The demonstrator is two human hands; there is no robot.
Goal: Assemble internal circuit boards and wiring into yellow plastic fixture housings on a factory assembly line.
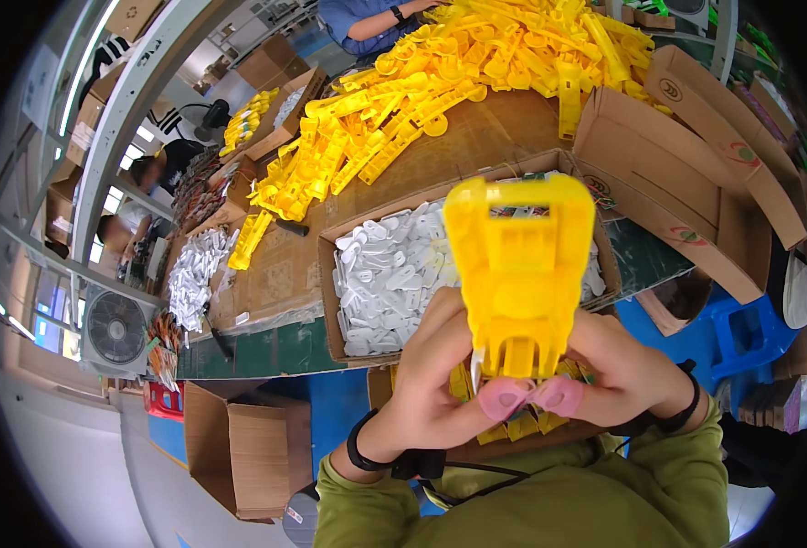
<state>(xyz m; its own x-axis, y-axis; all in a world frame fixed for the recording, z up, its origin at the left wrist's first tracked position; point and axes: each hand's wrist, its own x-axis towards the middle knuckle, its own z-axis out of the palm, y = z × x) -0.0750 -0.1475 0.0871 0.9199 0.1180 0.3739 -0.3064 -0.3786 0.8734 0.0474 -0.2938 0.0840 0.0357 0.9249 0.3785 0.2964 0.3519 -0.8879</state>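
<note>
- Casing of yellow plastic, held up close to the head camera, in front of the box of white pieces; its slotted end points away from the person and its clipped end toward them.
- Left hand: grasping the casing's near end from the left, thumb at the lower edge; the fingertips behind it are hidden. A thin pale strip shows beside the thumb, too unclear to name.
- Right hand: grasping the same end from the right, its thumb close to the other. Gripping from both sides probably keeps the casing steady and lets both thumbs press evenly.
- Pink covers sit on both thumbs, likely to guard the skin against hard edges.
- White pieces lie loose in an open cardboard box at the front of the surface, presumably so that they stay together within easy reach.
- More yellow casings are heaped behind it, and others lie below the hands in a lower box, partly hidden; the walls likely keep those from sliding off.
- Across the heap, a co-worker's hand touches or nears the casings; which, I cannot tell.
</note>
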